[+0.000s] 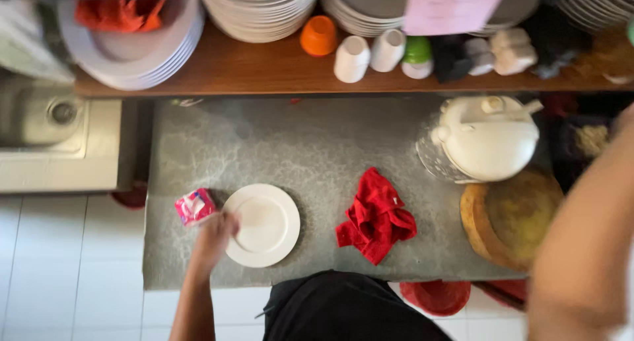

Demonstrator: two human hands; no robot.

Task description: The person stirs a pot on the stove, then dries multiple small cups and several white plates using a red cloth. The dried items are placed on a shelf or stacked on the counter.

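Observation:
A white round plate (264, 225) lies flat on the grey stone counter (310, 149), near its front left corner. My left hand (214, 238) rests on the plate's left rim with the fingers closed over the edge. Just left of the hand sits a small pink and white packet (195, 206). My right forearm (581, 248) rises large and blurred along the right side, and its hand leaves the picture at the right edge.
A crumpled red cloth (376, 217) lies right of the plate. Further right are a white lidded pot (489, 137) and a round wooden block (512, 217). A wooden shelf (264, 70) behind holds plate stacks and cups. A steel sink (39, 116) is at left.

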